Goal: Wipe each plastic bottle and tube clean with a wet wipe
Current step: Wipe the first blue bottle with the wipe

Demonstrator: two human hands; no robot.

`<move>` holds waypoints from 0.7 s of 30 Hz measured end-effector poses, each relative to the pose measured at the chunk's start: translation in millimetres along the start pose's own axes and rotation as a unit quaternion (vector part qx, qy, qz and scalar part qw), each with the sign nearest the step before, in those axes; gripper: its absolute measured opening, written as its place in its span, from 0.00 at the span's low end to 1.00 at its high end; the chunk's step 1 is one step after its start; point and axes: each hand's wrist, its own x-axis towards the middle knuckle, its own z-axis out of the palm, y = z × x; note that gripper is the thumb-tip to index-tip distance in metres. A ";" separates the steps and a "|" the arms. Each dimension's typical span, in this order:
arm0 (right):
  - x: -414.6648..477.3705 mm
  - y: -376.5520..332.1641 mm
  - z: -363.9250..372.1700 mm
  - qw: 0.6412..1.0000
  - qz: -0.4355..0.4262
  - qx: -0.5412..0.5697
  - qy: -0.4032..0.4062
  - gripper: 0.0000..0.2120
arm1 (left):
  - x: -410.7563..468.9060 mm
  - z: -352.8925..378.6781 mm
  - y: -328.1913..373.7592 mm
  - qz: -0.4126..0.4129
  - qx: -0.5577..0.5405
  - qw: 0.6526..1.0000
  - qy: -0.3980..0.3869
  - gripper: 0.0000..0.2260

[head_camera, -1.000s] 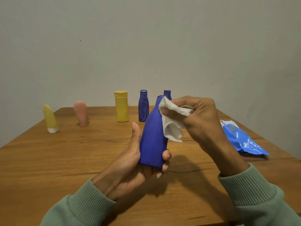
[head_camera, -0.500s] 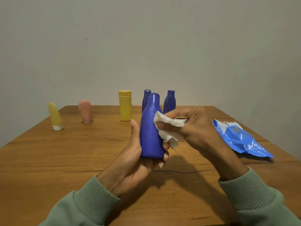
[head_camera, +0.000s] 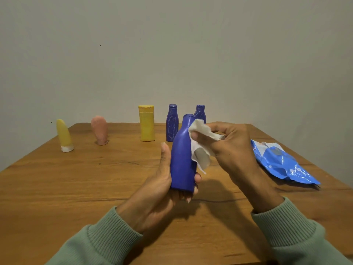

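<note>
The person holds a blue bottle (head_camera: 182,159) upright above the wooden table (head_camera: 76,188), roughly in the middle of the view and between the two hands. The left hand (head_camera: 158,194) grips the bottle low down: the thumb lies straight up along the bottle's left side, and the fingertips curl round from behind and show at the lower right edge of its base. The right hand (head_camera: 229,148) comes in from the right at the height of the bottle's shoulder, its fingers bent round a crumpled white wet wipe (head_camera: 200,146), which it pinches and presses against the upper right side of the bottle, just under the neck; a loose fold of the wipe hangs down beside the bottle's body. Both wrists wear pale green ribbed sleeves (head_camera: 107,243). Along the far edge of the table stand a yellow tube (head_camera: 64,135) on its white cap, a pink tube (head_camera: 99,132), a yellow bottle (head_camera: 146,123) and two more blue bottles (head_camera: 172,122), the right one partly hidden behind the held bottle. To the right of the right hand, well apart from the bottle, lies a blue wipes pack (head_camera: 280,163), flat on the table.
</note>
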 end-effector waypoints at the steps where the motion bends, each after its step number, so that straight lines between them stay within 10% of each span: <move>1: -0.2 -0.5 0.1 1.000 -0.004 -0.001 -0.002 0.04 | 0.2 0.8 -0.2 0.003 -0.001 1.000 0.002 0.34; 6: -0.8 1.6 2.9 0.983 -0.003 -0.112 -0.148 0.06 | 2.7 3.6 2.5 0.045 -0.013 0.998 0.044 0.30; 12: 2.4 9.1 1.5 0.996 -0.055 -0.070 0.017 0.07 | -1.7 3.8 -5.1 -0.028 0.017 0.998 0.045 0.32; 18: -6.6 1.9 9.9 0.966 -0.066 -0.186 -0.168 0.11 | 5.9 2.4 -0.7 0.055 0.046 0.991 0.115 0.30; 21: -4.7 4.3 9.1 0.979 -0.076 -0.150 -0.118 0.08 | 5.6 4.7 0.4 0.041 0.041 0.993 0.102 0.31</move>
